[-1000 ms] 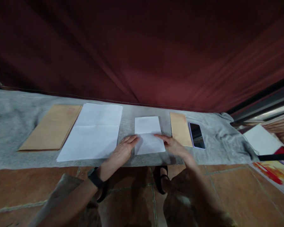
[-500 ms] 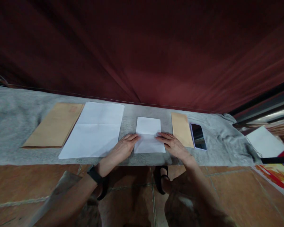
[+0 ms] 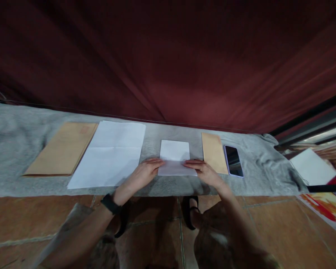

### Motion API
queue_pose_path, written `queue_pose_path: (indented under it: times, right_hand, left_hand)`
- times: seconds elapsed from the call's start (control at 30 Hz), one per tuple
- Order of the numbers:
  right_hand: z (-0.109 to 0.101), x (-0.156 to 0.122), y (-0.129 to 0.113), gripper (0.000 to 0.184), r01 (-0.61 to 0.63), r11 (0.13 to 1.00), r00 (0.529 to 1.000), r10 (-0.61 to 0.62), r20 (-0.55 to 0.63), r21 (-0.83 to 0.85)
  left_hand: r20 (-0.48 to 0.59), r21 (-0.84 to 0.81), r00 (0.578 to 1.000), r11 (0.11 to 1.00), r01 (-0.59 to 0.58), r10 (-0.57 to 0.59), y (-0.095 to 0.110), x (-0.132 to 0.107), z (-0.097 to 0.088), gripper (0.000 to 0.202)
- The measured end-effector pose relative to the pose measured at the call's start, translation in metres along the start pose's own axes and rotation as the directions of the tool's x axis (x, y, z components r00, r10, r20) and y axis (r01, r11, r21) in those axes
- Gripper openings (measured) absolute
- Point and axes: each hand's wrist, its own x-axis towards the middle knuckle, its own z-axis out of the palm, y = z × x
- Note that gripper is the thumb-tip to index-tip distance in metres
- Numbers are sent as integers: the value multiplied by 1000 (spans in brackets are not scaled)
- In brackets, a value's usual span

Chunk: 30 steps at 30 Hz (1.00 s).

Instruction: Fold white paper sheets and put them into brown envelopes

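Observation:
A small folded sheet of white paper (image 3: 174, 150) lies in front of me on the grey cloth, with a crease across its middle. My left hand (image 3: 149, 170) holds its left edge near the crease, thumb below and fingers together. At the opposite edge my right hand (image 3: 204, 171) grips the paper in the same manner. The near part of the sheet, between the hands, looks tilted up from the cloth. To the left lies a stack of larger white sheets (image 3: 112, 157) with a crosswise crease. Right of my right hand is a small brown envelope (image 3: 214, 151).
Large brown envelopes (image 3: 61, 149) lie at the left on the grey cloth (image 3: 11, 149). A phone (image 3: 233, 160) in a light purple case lies right of the small envelope. A dark red curtain (image 3: 168, 67) hangs behind. White paper (image 3: 313, 168) and a colourful printed box (image 3: 327, 211) are at far right.
The near edge of the small sheet has risen away from me, so its near part looks shorter. Both hands keep hold of its sides and have moved only slightly.

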Motion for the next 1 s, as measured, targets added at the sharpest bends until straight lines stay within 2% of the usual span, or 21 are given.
queue_pose_path:
  times: [0.17, 0.27, 0.37, 0.53, 0.63, 0.67, 0.73, 0.83, 1.0]
  right_hand:
    - [0, 2, 0, 37, -115, 979, 993, 118, -4, 170]
    - [2, 3, 2, 36, -133, 971, 991, 135, 6, 199]
    - [3, 4, 4, 35, -110, 982, 994, 109, 14, 152]
    - [0, 4, 3, 31, -47, 996, 997, 41, 67, 81]
    - [-1, 5, 1, 32, -39, 992, 998, 33, 54, 120]
    - [-1, 6, 0, 33, -66, 988, 997, 61, 39, 143]
    - [2, 7, 0, 35, -191, 966, 981, 192, 9, 173]
    - [9, 8, 2, 41, -353, 919, 931, 363, -30, 174]
    - [19, 21, 4, 39, -381, 916, 893, 400, -206, 125]
  left_hand:
    - [6, -76, 993, 990, 121, -121, 5, 5, -6, 40]
    - [12, -98, 985, 980, 174, -174, 4, 9, -6, 36]
    - [27, -110, 989, 983, 147, -145, 1, 11, -6, 37]
    - [118, -74, 991, 995, 73, -64, -3, 11, -6, 34]
    - [85, -124, 994, 989, 77, -67, -5, 12, -5, 27]
    - [59, -152, 994, 983, 99, -91, -5, 12, -4, 25]
    - [31, -199, 985, 964, 174, -171, -5, 14, -3, 26]
    - [52, -239, 953, 923, 302, -298, -2, 17, -1, 42]
    - [-28, -278, 908, 876, 395, -418, 5, 23, 4, 39]
